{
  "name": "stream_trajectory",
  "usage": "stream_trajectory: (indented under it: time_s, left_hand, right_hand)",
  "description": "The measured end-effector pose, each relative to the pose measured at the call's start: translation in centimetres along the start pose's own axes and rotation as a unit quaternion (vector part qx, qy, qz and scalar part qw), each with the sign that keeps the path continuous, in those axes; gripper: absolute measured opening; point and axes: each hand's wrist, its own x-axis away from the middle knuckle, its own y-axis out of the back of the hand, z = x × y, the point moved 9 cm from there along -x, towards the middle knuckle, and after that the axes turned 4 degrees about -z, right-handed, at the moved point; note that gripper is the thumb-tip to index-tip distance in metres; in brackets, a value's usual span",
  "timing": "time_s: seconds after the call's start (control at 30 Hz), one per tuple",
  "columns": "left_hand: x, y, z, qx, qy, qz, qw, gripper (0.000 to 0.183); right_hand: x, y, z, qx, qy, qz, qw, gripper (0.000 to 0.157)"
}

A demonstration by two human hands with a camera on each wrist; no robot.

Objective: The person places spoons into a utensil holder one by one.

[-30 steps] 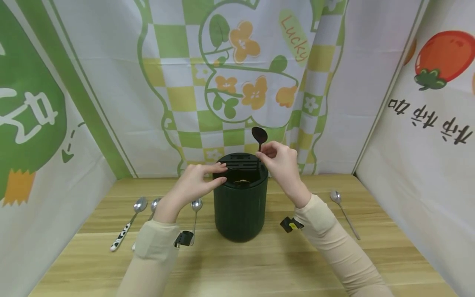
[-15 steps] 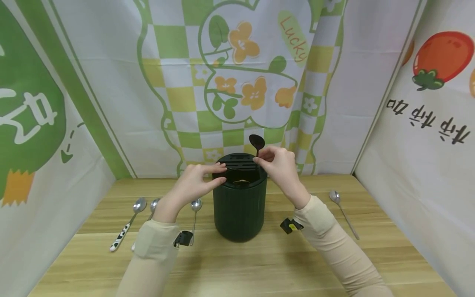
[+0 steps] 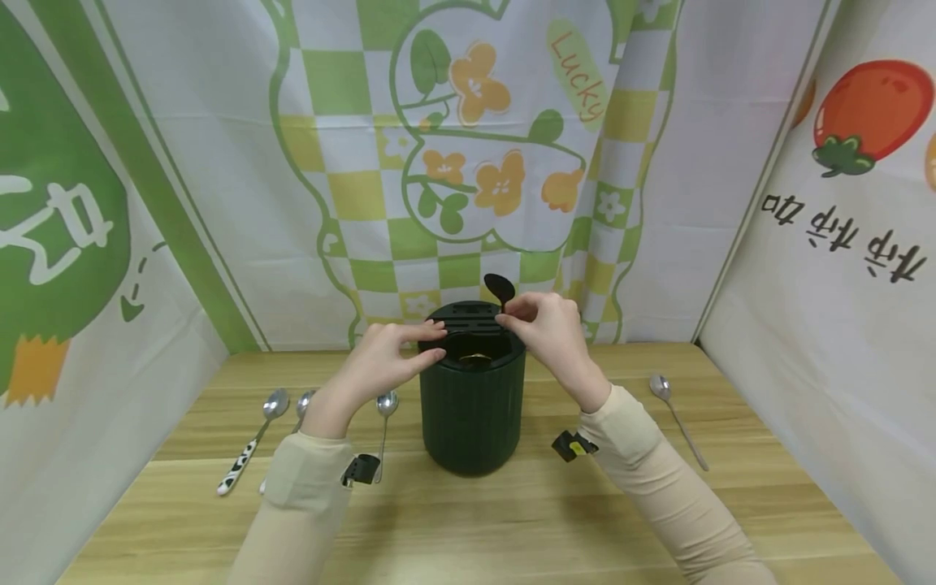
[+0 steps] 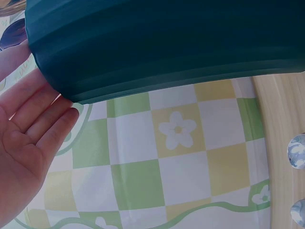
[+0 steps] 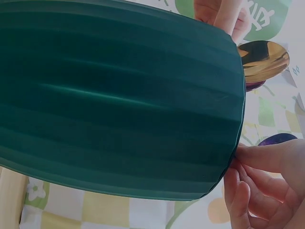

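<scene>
In the head view a dark green ribbed utensil holder (image 3: 471,422) with a black slotted top stands upright on the table. My right hand (image 3: 552,329) pinches a dark spoon (image 3: 500,287) by its handle at the back right of the rim. The spoon's bowl points up; its lower handle is hidden behind the fingers and inside the holder. My left hand (image 3: 387,357) rests its extended fingertips on the left side of the rim, thumb apart. A gold spoon (image 5: 264,59) sticks out of the holder top in the right wrist view.
A steel spoon with a cow-print handle (image 3: 252,443), another spoon (image 3: 303,402) partly behind the left wrist, and a third spoon (image 3: 386,405) lie left of the holder. One more spoon (image 3: 680,422) lies right. Printed cloth (image 3: 351,187) hangs behind the wooden table (image 3: 512,528).
The dark spoon has sunk lower toward the holder and shifted slightly left, with my right hand following it down. My left hand stays at the rim.
</scene>
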Motion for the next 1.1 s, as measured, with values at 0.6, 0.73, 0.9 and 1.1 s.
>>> stream_trajectory:
  time_s: [0.6,0.73,0.9,1.1]
  left_hand:
    - [0.0,-0.2,-0.1,0.004,0.002,0.007,1.0000,0.041]
    - [0.0,-0.3,-0.1,0.006,0.002,0.010,0.9999,0.041]
    - [0.0,-0.4,0.2,0.006,0.007,0.010,0.9999,0.041]
    - [0.1,-0.4,0.2,0.004,0.007,0.009,0.9999,0.041]
  right_hand:
    - [1.0,0.3,-1.2,0.011,-0.035,0.062,0.997,0.013]
    - [1.0,1.7,-1.7,0.019,-0.033,0.042,0.998,0.015]
    - [0.8,3.0,-3.0,0.026,-0.038,0.022,0.999,0.020]
    - [1.0,3.9,-5.5,0.033,-0.062,0.010,0.997,0.020]
